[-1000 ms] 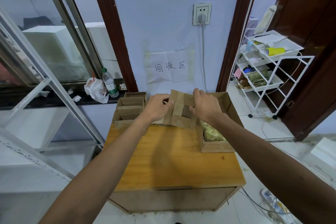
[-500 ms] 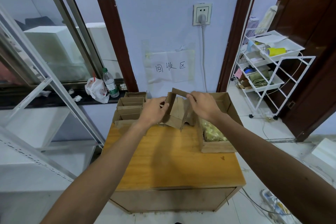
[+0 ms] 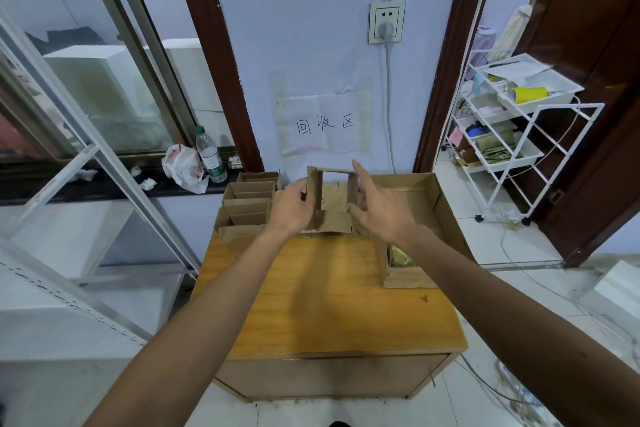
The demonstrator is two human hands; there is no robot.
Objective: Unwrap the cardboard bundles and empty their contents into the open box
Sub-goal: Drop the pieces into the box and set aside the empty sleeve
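A folded cardboard wrap [image 3: 333, 221] stands opened into a hollow square frame at the far edge of the wooden cabinet top [image 3: 329, 295]. My left hand [image 3: 294, 210] grips its left wall. My right hand [image 3: 379, 210] hovers just right of it with fingers spread, holding nothing. To the right sits the open cardboard box [image 3: 436, 204], with yellowish-green contents [image 3: 401, 256] showing in its near corner. Several more cardboard bundles [image 3: 247, 206] are stacked at the cabinet's back left.
A wall with a taped paper sign [image 3: 325, 125] and a plugged socket [image 3: 387, 22] rises right behind the cabinet. A water bottle [image 3: 210, 159] and plastic bag [image 3: 183, 168] sit on the dark ledge at left. A white wire rack [image 3: 512, 135] stands at right.
The closed bundle has been unfolded into an open square frame. My right hand has let go of it and spread its fingers; my left hand keeps its hold.
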